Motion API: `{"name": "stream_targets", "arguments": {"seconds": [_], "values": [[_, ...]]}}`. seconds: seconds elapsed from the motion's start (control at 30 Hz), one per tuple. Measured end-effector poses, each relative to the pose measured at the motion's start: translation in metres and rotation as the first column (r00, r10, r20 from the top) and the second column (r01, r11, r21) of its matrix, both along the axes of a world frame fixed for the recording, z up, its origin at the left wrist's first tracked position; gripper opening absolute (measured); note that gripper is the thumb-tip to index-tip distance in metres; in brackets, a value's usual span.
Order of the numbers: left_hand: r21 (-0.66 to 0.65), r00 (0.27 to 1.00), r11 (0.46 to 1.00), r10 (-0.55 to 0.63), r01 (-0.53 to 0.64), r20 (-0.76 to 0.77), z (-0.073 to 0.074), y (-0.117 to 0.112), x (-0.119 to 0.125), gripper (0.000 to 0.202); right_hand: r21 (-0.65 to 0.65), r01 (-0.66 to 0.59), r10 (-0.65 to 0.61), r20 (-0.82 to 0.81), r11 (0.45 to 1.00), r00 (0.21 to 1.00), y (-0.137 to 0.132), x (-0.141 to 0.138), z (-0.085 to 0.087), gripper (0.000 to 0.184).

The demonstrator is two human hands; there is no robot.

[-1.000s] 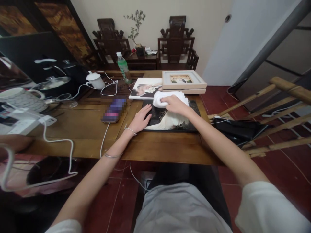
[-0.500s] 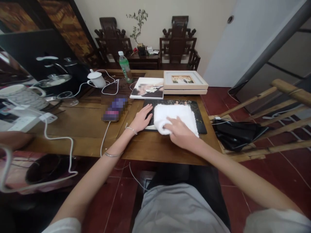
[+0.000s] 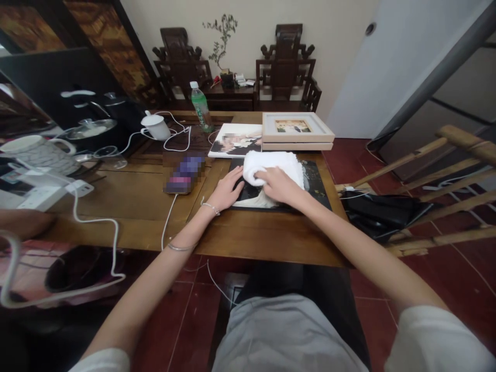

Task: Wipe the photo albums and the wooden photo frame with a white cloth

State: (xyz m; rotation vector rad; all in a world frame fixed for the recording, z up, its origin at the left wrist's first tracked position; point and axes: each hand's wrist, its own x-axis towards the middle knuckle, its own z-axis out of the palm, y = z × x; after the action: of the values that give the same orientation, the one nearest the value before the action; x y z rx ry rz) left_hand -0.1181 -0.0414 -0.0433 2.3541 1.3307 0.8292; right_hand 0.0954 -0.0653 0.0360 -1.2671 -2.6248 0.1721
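Note:
A dark photo panel (image 3: 316, 190) lies flat on the wooden table in front of me, partly covered by a folded white towel (image 3: 284, 164). My right hand (image 3: 279, 185) grips the towel's near left part, fingers curled into the cloth, and presses it on the panel's upper area. The lower part of the picture, with a pale dress shape, shows below the towel. My left hand (image 3: 226, 190) rests with fingers stretched out at the panel's left edge, touching it.
Behind the panel lie a white-edged photo board (image 3: 234, 140) and stacked light wood frames (image 3: 298, 132). A phone (image 3: 185, 174) on a cable, a green-labelled bottle (image 3: 200, 107), a lidded white cup (image 3: 155, 126) and a patterned mug (image 3: 41, 155) stand leftward. A bamboo rack (image 3: 437, 188) is at right.
My right hand has pushed the towel away from me and slightly left across the panel, uncovering its lower part. My left hand has stayed in place.

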Motion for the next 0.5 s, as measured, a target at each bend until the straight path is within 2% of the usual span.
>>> {"name": "stream_targets", "arguments": {"seconds": [0.13, 0.23, 0.37, 0.5], "values": [[0.006, 1.0, 1.0, 0.005, -0.005, 0.013, 0.001, -0.001, 0.0, 0.053, 0.014, 0.057, -0.057, -0.006, 0.998, 0.998, 0.032, -0.011, 0.0, 0.051], [-0.002, 1.0, 1.0, 0.01, -0.01, 0.014, 0.001, -0.001, 0.0, 0.051, 0.02, 0.095, -0.096, 0.022, 0.995, 0.995, 0.033, -0.016, -0.002, 0.053], [-0.011, 1.0, 1.0, 0.0, 0.0, 0.013, 0.001, 0.0, 0.0, 0.052, 0.037, 0.089, -0.091, 0.07, 0.995, 0.993, 0.003, -0.011, -0.007, 0.053], [-0.018, 1.0, 1.0, 0.014, -0.014, 0.002, 0.002, -0.002, 0.001, 0.053, -0.022, 0.021, -0.02, 0.067, 1.0, 0.998, -0.053, 0.004, -0.009, 0.055]]}}
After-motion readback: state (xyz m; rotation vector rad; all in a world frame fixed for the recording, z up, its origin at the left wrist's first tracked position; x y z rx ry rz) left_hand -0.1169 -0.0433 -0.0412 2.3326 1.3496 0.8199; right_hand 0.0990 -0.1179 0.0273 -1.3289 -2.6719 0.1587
